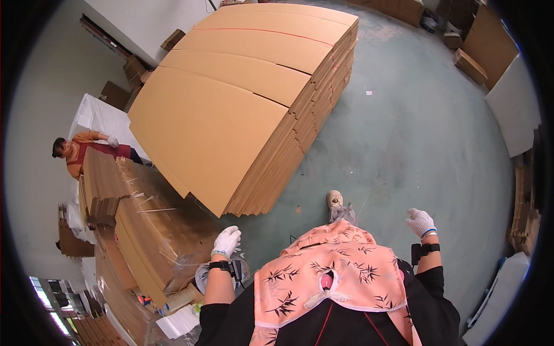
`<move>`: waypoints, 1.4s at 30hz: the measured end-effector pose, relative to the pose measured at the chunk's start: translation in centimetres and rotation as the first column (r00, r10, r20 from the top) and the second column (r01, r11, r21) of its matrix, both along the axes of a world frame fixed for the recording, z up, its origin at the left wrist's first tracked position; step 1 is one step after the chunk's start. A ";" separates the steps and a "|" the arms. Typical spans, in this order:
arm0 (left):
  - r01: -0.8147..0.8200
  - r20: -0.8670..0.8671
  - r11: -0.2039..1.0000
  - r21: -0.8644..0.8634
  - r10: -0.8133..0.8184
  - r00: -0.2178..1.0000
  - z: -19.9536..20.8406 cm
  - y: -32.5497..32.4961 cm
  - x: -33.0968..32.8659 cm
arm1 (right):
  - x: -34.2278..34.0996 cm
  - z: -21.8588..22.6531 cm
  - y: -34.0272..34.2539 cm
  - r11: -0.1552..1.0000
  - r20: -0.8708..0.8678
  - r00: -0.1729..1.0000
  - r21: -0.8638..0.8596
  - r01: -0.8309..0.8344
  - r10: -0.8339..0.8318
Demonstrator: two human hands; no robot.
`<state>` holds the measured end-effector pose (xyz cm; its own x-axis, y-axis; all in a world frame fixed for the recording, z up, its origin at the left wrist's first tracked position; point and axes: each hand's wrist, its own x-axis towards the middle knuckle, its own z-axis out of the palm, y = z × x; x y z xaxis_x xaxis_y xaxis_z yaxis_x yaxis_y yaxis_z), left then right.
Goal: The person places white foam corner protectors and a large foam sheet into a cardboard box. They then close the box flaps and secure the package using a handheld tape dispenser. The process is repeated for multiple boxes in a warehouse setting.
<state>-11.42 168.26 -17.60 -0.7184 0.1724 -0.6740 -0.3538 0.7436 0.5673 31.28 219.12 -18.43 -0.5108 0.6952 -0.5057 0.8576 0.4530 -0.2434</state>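
My left hand (pixel 227 240), in a white knit glove, hangs in the air near the front corner of a big stack of flat brown cardboard sheets (pixel 213 121). Its fingers are loosely bent and nothing is in them. Out to the right, above the green floor, is my right hand (pixel 420 223), gloved the same way. Its fingers are half curled around no visible thing. Both hands are apart from the stack, and each wrist wears a black strap. A red cord (pixel 259 30) runs across the top of the stack.
At left a co-worker (pixel 92 151) in white gloves stands behind a bundle of cardboard (pixel 104 181). A plastic-wrapped cardboard pile (pixel 156 230) lies left of my left hand. Boards (pixel 490 46) lean along the right wall. My shoe (pixel 334 199) is on the green floor (pixel 386 144).
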 end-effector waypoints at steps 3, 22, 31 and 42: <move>-0.103 0.000 0.993 -0.056 0.104 0.995 -0.6 -1.3 1.0 | -9.3 -1.3 4.5 0.981 0.002 0.981 -0.018 -0.192 0.192; -0.367 -0.347 0.886 -0.282 0.263 0.900 2.4 9.3 0.1 | -52.2 1.8 1.3 0.738 -0.447 0.633 0.098 -0.667 0.632; -0.501 -0.163 0.864 -0.045 0.488 0.857 -3.5 2.0 -1.9 | -53.4 1.9 -1.2 0.781 -0.334 0.707 0.214 -0.587 0.623; -0.683 0.353 0.627 0.374 0.586 0.730 -4.3 -5.3 -9.6 | -51.7 4.6 -6.1 0.932 -0.271 0.893 0.068 -0.356 0.361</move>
<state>-21.00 162.96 -21.95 -0.6407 0.0337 -0.7671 -0.7678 -0.0324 0.6399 -20.41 213.00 -13.79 -0.8433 0.4459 -0.2999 0.5369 0.7228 -0.4350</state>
